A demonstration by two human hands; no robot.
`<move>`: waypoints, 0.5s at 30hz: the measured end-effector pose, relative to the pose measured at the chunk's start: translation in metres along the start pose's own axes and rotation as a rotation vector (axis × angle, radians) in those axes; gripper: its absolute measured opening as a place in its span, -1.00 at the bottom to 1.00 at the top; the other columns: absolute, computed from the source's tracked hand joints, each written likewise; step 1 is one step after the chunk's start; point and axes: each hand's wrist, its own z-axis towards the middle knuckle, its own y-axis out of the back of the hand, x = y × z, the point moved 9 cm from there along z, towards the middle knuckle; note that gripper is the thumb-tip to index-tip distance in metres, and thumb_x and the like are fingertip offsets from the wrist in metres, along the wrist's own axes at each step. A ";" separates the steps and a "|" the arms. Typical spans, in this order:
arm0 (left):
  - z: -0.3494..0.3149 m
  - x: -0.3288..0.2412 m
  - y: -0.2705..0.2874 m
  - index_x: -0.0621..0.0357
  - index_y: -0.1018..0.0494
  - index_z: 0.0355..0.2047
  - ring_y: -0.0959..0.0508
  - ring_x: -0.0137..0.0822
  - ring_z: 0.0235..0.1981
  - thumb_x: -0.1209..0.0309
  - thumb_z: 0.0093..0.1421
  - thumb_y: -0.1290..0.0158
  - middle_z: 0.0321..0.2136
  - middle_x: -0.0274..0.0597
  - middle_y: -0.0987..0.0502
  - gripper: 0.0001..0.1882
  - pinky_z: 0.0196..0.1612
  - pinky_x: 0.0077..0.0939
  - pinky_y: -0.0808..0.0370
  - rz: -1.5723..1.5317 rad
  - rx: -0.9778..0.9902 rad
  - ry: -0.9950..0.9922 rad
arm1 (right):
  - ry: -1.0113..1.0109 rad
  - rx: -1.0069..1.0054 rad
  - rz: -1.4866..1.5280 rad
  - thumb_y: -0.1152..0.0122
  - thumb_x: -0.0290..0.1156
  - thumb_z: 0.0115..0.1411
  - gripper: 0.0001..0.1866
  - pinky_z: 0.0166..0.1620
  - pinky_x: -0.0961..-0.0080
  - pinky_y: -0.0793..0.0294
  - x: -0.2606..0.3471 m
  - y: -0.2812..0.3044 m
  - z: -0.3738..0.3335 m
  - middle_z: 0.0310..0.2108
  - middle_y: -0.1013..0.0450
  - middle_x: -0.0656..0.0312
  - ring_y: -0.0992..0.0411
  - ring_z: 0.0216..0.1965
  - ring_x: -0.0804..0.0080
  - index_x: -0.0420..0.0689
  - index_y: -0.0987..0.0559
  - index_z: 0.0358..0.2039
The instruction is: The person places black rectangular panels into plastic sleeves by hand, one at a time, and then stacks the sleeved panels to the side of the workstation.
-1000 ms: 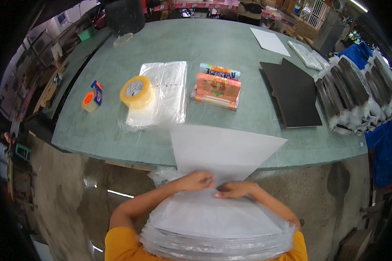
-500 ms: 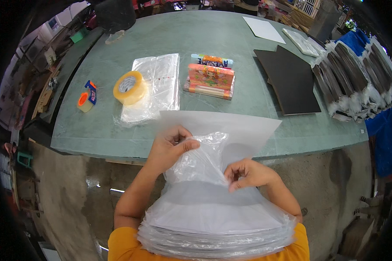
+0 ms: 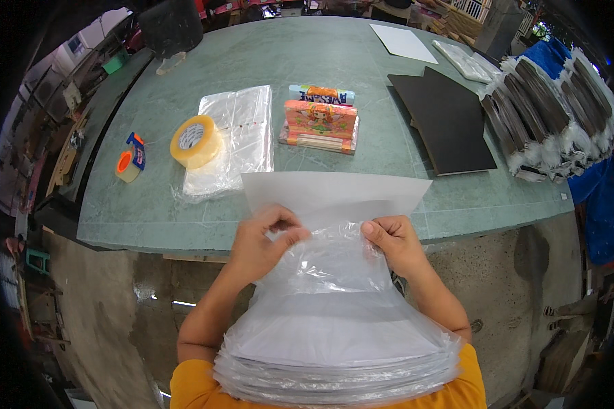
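Note:
My left hand [image 3: 260,244] pinches the left side of a clear plastic bag [image 3: 331,264] by its top edge. Its right side is gripped by my right hand [image 3: 397,247], thumb on top. Just beyond the bag, a white sheet [image 3: 341,193] reaches over the table's front edge; its near part is hidden by the bag and hands. Against my body rests a thick stack of white sheets in clear plastic [image 3: 334,330], fanned out toward me below the bag.
On the green table [image 3: 218,61] lie a tape roll [image 3: 196,142] on flat plastic bags [image 3: 242,136], a small tape dispenser [image 3: 131,158], wrapped colourful packs [image 3: 320,123] and black boards [image 3: 450,126]. Bagged dark bundles [image 3: 546,112] are piled at the right, near a white board [image 3: 404,43].
My right hand has moved up and away from me to the bag's upper right corner. The bag is now spread wider between both hands, and the left hand has dropped slightly.

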 end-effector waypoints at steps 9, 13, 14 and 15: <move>0.001 0.004 -0.025 0.24 -0.35 -0.66 -0.25 -0.61 -0.64 0.49 0.01 0.02 -0.73 -0.41 -0.32 -0.85 -0.58 -0.68 -0.22 -0.258 0.143 0.091 | 0.046 0.063 0.762 -0.05 -0.26 0.09 -0.74 -0.55 0.65 -0.24 0.008 -0.024 0.003 -0.67 -0.31 0.32 -0.25 -0.63 0.62 -0.16 -0.39 -0.61; -0.018 0.009 0.118 0.23 -0.34 -0.52 -0.33 -0.53 -0.51 0.46 0.00 0.02 -0.60 -0.35 -0.36 -0.91 -0.42 -0.62 -0.30 0.084 -0.757 -0.102 | 0.021 -0.031 0.411 -0.05 -0.34 0.08 -0.79 -0.47 0.61 -0.29 0.004 -0.001 -0.015 -0.63 -0.33 0.29 -0.30 -0.55 0.56 -0.18 -0.40 -0.60; -0.019 -0.019 0.106 0.22 -0.34 -0.49 -0.35 -0.52 -0.47 0.46 0.01 0.03 -0.56 -0.33 -0.37 -0.91 -0.39 -0.62 -0.30 0.020 -0.727 -0.242 | 0.081 -0.005 0.216 -0.07 -0.36 0.07 -0.82 -0.42 0.60 -0.30 0.013 -0.009 -0.016 -0.58 -0.34 0.26 -0.31 -0.51 0.54 -0.19 -0.41 -0.58; -0.027 -0.053 0.086 0.22 -0.33 -0.46 -0.36 -0.51 -0.43 0.46 0.01 0.04 -0.53 -0.31 -0.37 -0.90 -0.36 -0.62 -0.30 -0.037 -0.707 -0.382 | 0.139 0.035 0.020 -0.09 -0.38 0.05 -0.84 -0.36 0.59 -0.30 0.025 -0.024 -0.016 -0.52 -0.35 0.23 -0.32 -0.46 0.51 -0.20 -0.42 -0.55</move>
